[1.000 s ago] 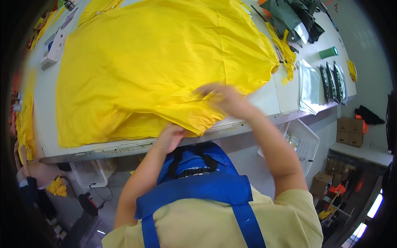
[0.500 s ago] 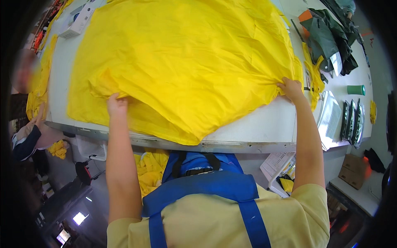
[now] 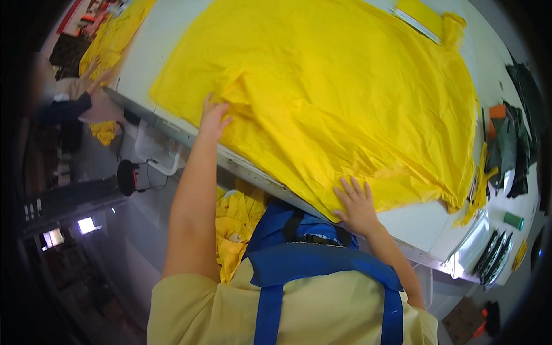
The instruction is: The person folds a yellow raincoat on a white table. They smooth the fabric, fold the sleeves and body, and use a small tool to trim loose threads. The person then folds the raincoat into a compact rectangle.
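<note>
A large sheet of thin yellow fabric (image 3: 345,86) lies wrinkled across the white table (image 3: 155,46), its near edge reaching the table's front. At the left part of that edge is my left hand (image 3: 214,119), fingers apart, beside a raised fold of the cloth. My right hand (image 3: 357,208) rests flat with spread fingers on the near corner of the fabric. Neither hand grips anything.
At the right lie dark green garments (image 3: 506,144), a green cylinder (image 3: 513,221) and several dark packets in clear wrap (image 3: 493,256). Yellow cloth (image 3: 233,227) hangs below the table beside a blue bag (image 3: 299,230). A co-worker's hands (image 3: 95,75) touch yellow fabric at far left.
My right hand has let go of the fabric's right side and moved left to its near corner. The left hand has released its hold. The view has turned.
</note>
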Demonstrator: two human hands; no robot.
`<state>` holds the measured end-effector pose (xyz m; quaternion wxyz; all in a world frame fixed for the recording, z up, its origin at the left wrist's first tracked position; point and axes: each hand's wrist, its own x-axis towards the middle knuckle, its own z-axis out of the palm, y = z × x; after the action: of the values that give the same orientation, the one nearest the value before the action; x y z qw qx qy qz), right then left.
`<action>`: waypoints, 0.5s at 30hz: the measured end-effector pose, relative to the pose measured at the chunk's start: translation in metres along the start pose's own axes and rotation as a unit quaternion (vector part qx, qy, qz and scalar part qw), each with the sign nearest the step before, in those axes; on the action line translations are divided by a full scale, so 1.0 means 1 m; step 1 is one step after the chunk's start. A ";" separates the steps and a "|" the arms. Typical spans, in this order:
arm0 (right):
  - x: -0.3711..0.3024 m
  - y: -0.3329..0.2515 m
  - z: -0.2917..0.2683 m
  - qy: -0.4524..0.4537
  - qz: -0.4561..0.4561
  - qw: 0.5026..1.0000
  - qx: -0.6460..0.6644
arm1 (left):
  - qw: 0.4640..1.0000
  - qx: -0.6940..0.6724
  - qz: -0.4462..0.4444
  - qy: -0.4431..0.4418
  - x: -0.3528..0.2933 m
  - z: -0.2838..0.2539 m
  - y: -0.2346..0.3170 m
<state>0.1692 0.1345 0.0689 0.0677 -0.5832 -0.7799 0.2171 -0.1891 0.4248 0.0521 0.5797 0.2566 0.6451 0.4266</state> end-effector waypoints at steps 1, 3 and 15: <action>0.007 -0.001 -0.002 -0.018 0.016 0.998 0.053 | 0.999 0.003 -0.003 -0.036 0.014 -0.012 0.000; 0.029 -0.003 -0.019 -0.045 0.069 0.985 0.153 | 0.995 0.008 0.010 -0.099 0.020 -0.015 0.006; 0.165 -0.102 0.004 0.160 0.208 0.965 0.025 | 0.746 0.544 0.362 -0.133 0.029 0.036 0.094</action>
<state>0.0270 0.2652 0.0831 0.1592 -0.7578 -0.6147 0.1500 -0.1752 0.5050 0.1175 0.2241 0.7965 0.5431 0.1427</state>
